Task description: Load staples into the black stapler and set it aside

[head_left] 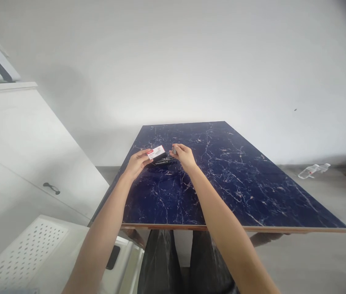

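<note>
The person's left hand (pixel 137 163) and right hand (pixel 185 157) pinch; left forearm (pixel 107 226) slants from seven o'clock, right forearm (pixel 223 216) from five.

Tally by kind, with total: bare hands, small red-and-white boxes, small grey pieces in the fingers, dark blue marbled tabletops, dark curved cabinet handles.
Bare hands: 2 (left hand, right hand)
Small red-and-white box: 1
Small grey piece: 1
Dark blue marbled tabletop: 1
Dark curved cabinet handle: 1
Total: 6
</note>
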`<move>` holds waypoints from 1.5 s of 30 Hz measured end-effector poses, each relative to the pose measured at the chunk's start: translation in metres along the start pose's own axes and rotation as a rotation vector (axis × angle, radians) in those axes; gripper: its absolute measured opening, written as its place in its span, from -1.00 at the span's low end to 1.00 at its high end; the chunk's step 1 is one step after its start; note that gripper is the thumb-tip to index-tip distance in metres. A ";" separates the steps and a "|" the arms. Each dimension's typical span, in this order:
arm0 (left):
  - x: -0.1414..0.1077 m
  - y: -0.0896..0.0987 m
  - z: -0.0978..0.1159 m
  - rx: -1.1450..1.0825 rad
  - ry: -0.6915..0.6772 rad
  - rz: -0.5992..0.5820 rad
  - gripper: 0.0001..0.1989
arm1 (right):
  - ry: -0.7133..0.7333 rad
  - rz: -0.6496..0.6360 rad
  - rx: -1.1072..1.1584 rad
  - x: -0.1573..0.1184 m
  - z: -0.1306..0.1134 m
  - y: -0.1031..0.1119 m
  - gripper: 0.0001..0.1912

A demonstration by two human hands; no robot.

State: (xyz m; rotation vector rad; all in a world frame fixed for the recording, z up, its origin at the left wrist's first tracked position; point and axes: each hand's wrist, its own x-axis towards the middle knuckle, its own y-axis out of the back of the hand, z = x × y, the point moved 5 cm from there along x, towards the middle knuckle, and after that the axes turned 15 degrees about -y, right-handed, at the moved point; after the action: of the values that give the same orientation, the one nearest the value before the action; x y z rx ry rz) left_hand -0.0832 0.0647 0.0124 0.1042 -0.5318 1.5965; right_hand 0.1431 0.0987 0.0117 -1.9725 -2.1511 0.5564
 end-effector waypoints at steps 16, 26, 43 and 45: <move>-0.002 -0.004 0.000 0.102 -0.014 -0.003 -0.58 | 0.171 0.006 -0.173 -0.010 -0.011 -0.008 -0.70; -0.004 -0.010 0.001 0.119 -0.018 -0.048 -0.61 | 0.382 0.207 -0.575 -0.027 -0.018 -0.013 -0.84; -0.008 -0.016 0.000 0.005 0.010 0.010 -0.69 | 0.332 0.106 -0.431 -0.030 -0.003 -0.030 -0.76; -0.008 -0.015 0.000 -0.039 0.026 0.032 -0.72 | 0.246 0.039 -0.268 -0.025 0.004 -0.034 -0.73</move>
State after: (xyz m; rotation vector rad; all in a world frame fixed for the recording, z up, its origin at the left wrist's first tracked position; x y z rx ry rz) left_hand -0.0678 0.0574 0.0133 0.0451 -0.5466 1.6153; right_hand 0.1134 0.0715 0.0238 -2.0890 -2.1267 0.0233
